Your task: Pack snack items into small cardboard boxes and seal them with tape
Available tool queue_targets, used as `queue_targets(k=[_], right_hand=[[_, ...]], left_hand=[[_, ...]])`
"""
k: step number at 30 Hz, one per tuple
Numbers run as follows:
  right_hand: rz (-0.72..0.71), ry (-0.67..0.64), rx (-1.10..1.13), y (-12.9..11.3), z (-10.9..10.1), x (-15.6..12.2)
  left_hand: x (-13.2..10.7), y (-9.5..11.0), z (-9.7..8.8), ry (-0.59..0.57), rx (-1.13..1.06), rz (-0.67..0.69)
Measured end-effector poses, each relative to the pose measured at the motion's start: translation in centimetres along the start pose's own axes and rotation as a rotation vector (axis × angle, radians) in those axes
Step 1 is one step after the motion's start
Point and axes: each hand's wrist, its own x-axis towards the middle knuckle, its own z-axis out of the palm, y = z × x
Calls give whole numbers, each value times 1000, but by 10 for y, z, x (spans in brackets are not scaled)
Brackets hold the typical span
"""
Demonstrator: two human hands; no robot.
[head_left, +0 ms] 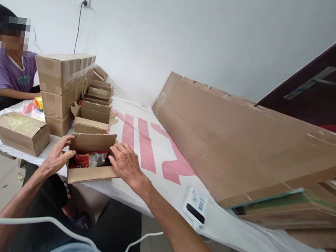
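The left hand (57, 155) is laid against the left wall of a small open brown cardboard box (90, 173), its fingers spread and curled over the upper left corner, so that the box is steadied rather than fully gripped. The right hand (125, 162) is pressed flat against the box's right side, with the fingertips reaching over the rim toward the inside; nothing else is held by it. The box is found at the near edge of the bench (165, 150), which is covered by a white sheet printed with broad pink stripes. Inside the box, red and dark shiny packets (90, 160) can be seen. Just behind it a row of further open brown cardboard boxes (93, 117) is lined up toward the wall. To their left a stack of sealed, taped brown cartons (61, 84) is piled, and a single sealed carton (21, 132) is set near the bench's left corner. To the right of the hands, well apart, a white handheld device with a dark window (195, 205) is lying near the edge, and a large flattened sheet of brown cardboard (230, 138) is spread across the bench. Behind the stack a person in a purple shirt (9, 73) is seated.
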Motion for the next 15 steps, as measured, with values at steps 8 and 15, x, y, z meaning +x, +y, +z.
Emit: queue_targets(k=[8,15], right_hand=[[43,-45,-101,9,-1,1],[-37,-215,-36,1,-1,20]], left_hand=[[2,4,4,4,37,6],[-5,4,2,-8,-3,30]])
